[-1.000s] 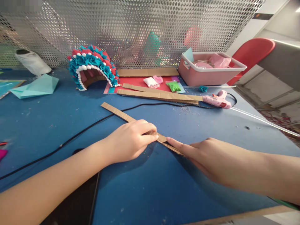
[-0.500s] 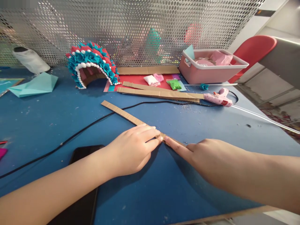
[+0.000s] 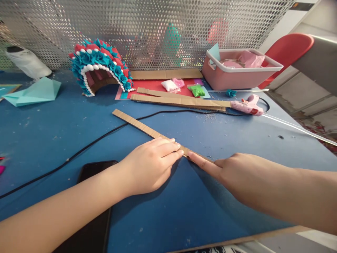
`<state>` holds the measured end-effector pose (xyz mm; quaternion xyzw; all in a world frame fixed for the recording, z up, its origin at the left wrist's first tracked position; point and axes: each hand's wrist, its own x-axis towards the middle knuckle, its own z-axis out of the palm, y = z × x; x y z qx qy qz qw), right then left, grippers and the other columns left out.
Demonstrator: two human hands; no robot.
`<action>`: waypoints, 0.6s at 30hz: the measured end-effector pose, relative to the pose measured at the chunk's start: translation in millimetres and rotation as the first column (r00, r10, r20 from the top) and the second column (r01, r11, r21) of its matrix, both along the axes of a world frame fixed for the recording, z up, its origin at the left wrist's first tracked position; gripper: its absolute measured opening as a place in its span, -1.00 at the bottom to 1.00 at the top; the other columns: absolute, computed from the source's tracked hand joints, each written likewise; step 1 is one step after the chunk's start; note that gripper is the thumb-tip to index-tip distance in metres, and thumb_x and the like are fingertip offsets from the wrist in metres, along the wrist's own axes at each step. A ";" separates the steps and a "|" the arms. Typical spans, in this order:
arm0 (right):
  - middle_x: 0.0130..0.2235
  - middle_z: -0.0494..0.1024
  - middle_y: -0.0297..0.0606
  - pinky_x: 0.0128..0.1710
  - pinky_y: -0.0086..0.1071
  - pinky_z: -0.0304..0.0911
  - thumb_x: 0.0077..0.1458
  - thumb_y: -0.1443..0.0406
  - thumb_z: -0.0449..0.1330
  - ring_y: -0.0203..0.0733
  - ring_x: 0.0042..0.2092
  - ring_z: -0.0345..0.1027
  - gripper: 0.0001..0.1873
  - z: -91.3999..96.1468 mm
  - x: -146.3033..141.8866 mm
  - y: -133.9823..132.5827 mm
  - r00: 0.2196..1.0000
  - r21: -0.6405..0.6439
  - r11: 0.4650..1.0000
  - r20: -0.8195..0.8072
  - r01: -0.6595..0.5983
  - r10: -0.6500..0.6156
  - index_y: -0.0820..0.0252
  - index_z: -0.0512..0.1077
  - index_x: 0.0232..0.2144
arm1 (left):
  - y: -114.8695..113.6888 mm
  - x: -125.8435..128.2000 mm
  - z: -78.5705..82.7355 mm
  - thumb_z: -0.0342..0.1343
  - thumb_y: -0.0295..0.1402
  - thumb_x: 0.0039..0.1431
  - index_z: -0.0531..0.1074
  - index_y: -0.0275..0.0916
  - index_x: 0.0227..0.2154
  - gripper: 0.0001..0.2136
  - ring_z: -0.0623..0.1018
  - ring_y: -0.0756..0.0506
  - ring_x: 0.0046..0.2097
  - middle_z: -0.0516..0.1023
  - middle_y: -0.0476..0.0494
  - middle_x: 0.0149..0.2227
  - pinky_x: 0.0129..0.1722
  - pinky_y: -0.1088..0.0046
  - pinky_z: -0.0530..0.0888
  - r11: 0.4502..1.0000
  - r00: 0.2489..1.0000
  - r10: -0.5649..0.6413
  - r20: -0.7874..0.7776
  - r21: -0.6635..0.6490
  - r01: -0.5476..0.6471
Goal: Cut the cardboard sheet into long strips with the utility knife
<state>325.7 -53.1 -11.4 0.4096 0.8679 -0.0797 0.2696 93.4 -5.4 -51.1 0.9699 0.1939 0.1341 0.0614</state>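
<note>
Slid the left hand [image 3: 150, 167] a little along the cardboard strip [image 3: 137, 123] toward the right hand [image 3: 237, 177] since a second ago, and drew together the parted edges seen there earlier. Keeps the left fingers bunched and bent over the strip's middle, holding it down, tips just beside the right index finger [image 3: 204, 163]. Points that finger straight along the strip, touching its top, with the other right fingers curled; cannot tell whether closed on the strip's near end, hidden beneath the hand. Lays the strip slantwise on the blue table [image 3: 158, 218], far left end uncovered and crossing the black cable [image 3: 94, 142]. Leaves a broad run of table on the near side of the strip, down to the pale table edge [image 3: 250, 239]. Gives a narrower band of room beyond the strip, as far as the cardboard lengths [image 3: 181, 102] and, to its right, the pink glue gun [image 3: 249, 105]. Meets a black phone [image 3: 89, 232] nearer than the strip, partly under the left forearm [image 3: 79, 200]. Shows, beyond the strip's far left end, the flower arch [image 3: 101, 58], and well beyond its right side, the pink tub [image 3: 231, 78].
</note>
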 end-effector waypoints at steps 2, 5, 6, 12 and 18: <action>-0.56 0.49 -0.47 -0.70 -0.42 -0.27 -0.38 0.56 0.16 -0.32 -0.65 0.25 0.26 -5.3 6.1 -2.6 1.000 0.000 1.000 -0.019 -0.023 0.023 0.21 -0.35 0.34 | 0.0 -0.1 0.1 -0.08 -0.50 0.22 0.43 -0.40 0.01 -0.66 0.42 -0.22 0.12 0.49 -0.30 0.04 0.18 0.16 0.33 1.000 1.000 -0.006 0.007 0.002 0.006; -0.52 0.51 -0.46 -0.69 -0.40 -0.27 -0.37 0.57 0.13 -0.31 -0.65 0.27 0.24 -9.4 14.4 -7.3 0.999 0.027 0.999 -0.035 -0.024 0.024 0.17 -0.35 0.35 | -0.4 0.1 0.9 -0.08 -0.50 0.22 0.43 -0.40 0.01 -0.66 0.43 -0.21 0.11 0.49 -0.30 0.04 0.19 0.16 0.33 1.000 1.000 -0.012 0.010 0.000 0.012; -0.51 0.51 -0.47 -0.70 -0.39 -0.27 -0.37 0.58 0.12 -0.31 -0.65 0.27 0.24 -9.4 16.4 -8.7 0.999 0.035 0.999 -0.038 -0.017 0.018 0.15 -0.34 0.35 | -0.5 0.2 1.3 -0.08 -0.50 0.22 0.43 -0.41 0.01 -0.66 0.43 -0.21 0.11 0.49 -0.30 0.03 0.19 0.17 0.33 1.000 1.000 -0.013 0.009 -0.002 0.014; -0.45 0.55 -0.39 -0.67 -0.36 -0.14 -0.33 0.61 0.10 -0.17 -0.53 0.45 0.15 -4.6 25.7 -14.1 0.999 -0.026 0.999 -0.030 -0.023 0.022 0.20 -0.19 0.34 | -0.1 0.5 2.6 -0.07 -0.51 0.22 0.43 -0.41 0.01 -0.66 0.43 -0.21 0.11 0.48 -0.32 0.04 0.18 0.16 0.35 1.000 1.000 -0.011 0.001 -0.010 0.011; -0.48 0.54 -0.43 -0.68 -0.38 0.01 -0.36 0.60 0.10 -0.17 -0.55 0.46 0.12 -8.1 39.7 -23.6 0.996 0.047 0.998 -0.079 -0.031 0.035 0.19 -0.09 0.32 | 0.7 1.3 3.1 -0.08 -0.50 0.23 0.41 -0.40 0.04 -0.65 0.41 -0.21 0.13 0.47 -0.29 0.06 0.20 0.16 0.32 1.000 1.000 -0.015 -0.022 -0.027 0.014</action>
